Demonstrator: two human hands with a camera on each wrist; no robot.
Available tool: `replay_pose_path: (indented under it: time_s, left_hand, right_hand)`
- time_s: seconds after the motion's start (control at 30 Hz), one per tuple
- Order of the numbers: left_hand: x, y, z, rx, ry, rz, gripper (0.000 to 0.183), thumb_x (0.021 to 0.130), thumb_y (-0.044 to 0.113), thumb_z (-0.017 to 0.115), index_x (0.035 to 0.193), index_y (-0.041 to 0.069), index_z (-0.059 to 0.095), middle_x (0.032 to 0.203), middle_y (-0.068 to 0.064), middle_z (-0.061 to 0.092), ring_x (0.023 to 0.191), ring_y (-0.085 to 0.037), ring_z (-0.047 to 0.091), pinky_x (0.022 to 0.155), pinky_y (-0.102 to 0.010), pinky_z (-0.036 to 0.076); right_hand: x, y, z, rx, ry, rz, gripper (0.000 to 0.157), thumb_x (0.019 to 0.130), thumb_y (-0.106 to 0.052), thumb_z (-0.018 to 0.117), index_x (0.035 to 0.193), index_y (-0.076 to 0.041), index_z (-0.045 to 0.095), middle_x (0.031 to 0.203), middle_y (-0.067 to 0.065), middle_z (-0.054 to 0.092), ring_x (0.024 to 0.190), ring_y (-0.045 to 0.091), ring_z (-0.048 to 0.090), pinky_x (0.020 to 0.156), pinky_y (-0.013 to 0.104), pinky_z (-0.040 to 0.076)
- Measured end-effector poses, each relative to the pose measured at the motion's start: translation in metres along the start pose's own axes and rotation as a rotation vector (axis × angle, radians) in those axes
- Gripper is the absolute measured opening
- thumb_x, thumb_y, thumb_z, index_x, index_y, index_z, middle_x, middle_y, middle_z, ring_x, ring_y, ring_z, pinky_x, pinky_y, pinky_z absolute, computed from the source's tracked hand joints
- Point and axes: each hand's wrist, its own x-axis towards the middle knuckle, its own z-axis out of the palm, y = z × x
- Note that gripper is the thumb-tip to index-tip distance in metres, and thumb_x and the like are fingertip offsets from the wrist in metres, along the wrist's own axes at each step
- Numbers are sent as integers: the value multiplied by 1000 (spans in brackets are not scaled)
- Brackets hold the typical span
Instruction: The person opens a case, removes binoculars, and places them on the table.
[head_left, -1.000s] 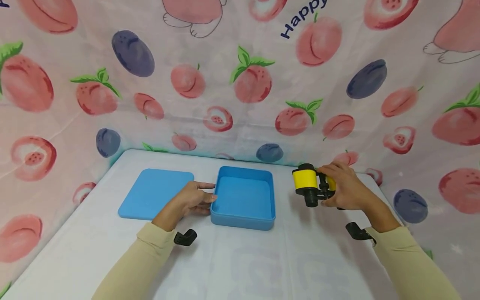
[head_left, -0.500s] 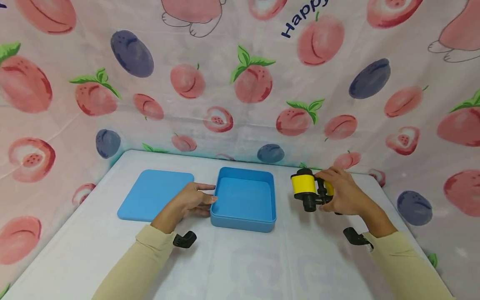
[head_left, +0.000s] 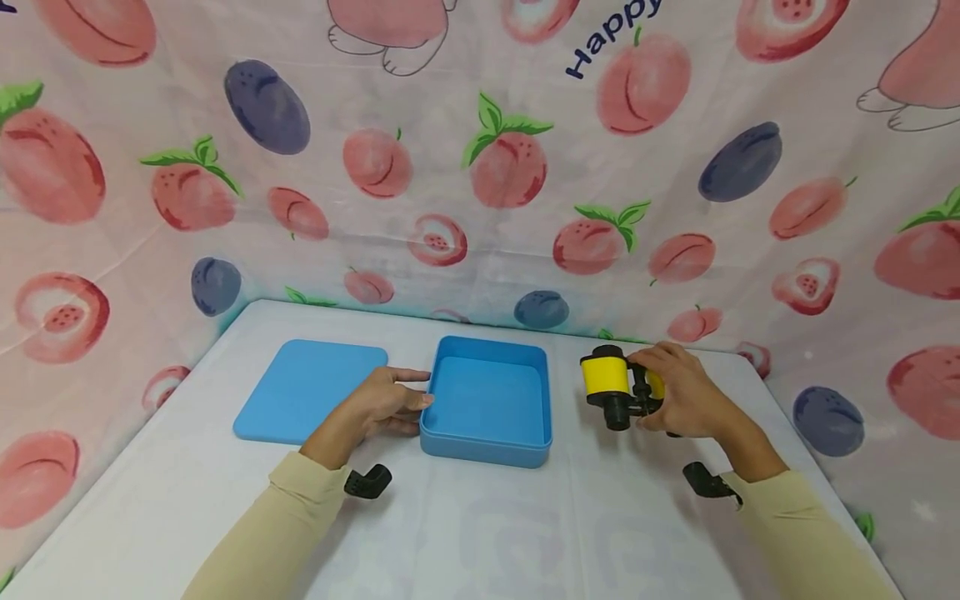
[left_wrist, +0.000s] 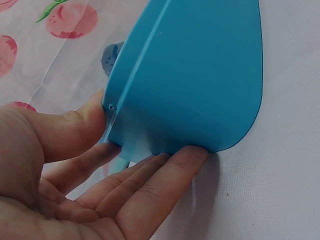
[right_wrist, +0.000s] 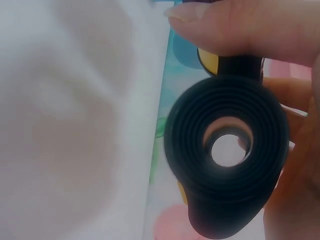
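In the head view my right hand [head_left: 684, 392] grips small yellow-and-black binoculars [head_left: 604, 377] over the right part of the table. The right wrist view looks straight into a black eyepiece [right_wrist: 182, 135], with the thumb along the binoculars and fingers behind them. My left hand [head_left: 381, 402] touches the left wall of an open blue square box [head_left: 483, 452]. In the left wrist view its thumb is at the rim of the box [left_wrist: 200, 75], and its fairly straight fingers [left_wrist: 160, 195] lie against the outer wall. Nothing lies inside the box.
A flat blue lid [head_left: 300, 400] lies left of the box, partly behind my left hand. The white cloth-covered table [head_left: 510, 533] ends at a fruit-print curtain [head_left: 480, 275] behind. Black camera mounts [head_left: 367, 482] stick out at both wrists.
My right hand and the binoculars have come slightly nearer to me and a little to the left. The left hand and the box have stayed in place.
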Motion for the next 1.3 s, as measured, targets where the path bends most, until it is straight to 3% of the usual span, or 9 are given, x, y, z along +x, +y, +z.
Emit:
replay_pose_path:
  time_s: [1.3]
  left_hand:
    - [-1,-1,0,-7,2,6,58,90,8,70,143,5,49,130,-26,63,104,-35,71,84,-51,59]
  right_hand:
    - [-4,0,28,52,-15,4,90,57,-21,93,137,-8,53,136,14,57,137,38,30,112,71,19]
